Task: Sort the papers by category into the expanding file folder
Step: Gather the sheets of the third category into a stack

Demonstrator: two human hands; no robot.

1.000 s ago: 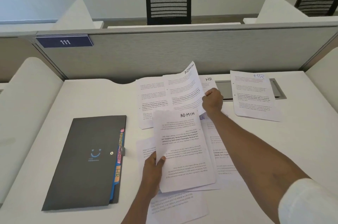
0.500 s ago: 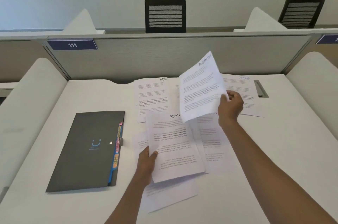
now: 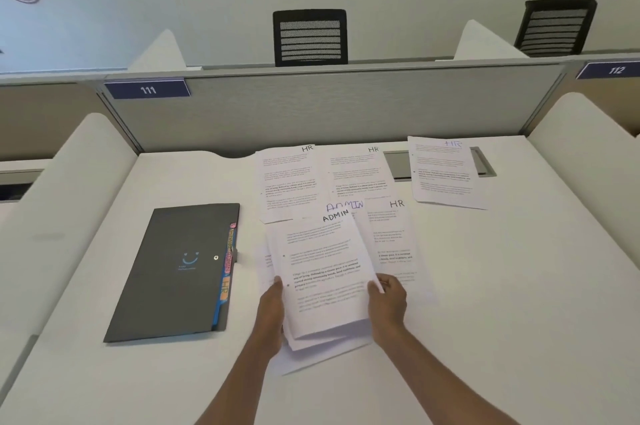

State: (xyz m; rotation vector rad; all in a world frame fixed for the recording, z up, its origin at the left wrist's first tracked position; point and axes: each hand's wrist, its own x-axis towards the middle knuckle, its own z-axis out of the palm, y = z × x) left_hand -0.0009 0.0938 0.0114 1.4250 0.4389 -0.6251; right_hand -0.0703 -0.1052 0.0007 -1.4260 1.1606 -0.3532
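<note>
I hold a small stack of sheets marked ADMIN above the desk, my left hand gripping its left edge and my right hand its right edge. Sheets marked HR lie flat behind it: one at the back left, one in the middle, one at the back right and one just right of the stack. More paper lies under my hands. The dark grey expanding file folder lies closed to the left, coloured tabs showing along its right edge.
The white desk has white side wings and a grey partition at the back. A grey cable hatch is set into the desk under the rear papers. Black chairs stand beyond the partition.
My right hand brought the lifted ADMIN sheet down and toward me onto the stack in my left hand. Both hands now hold the stack together. The camera tilted upward.
</note>
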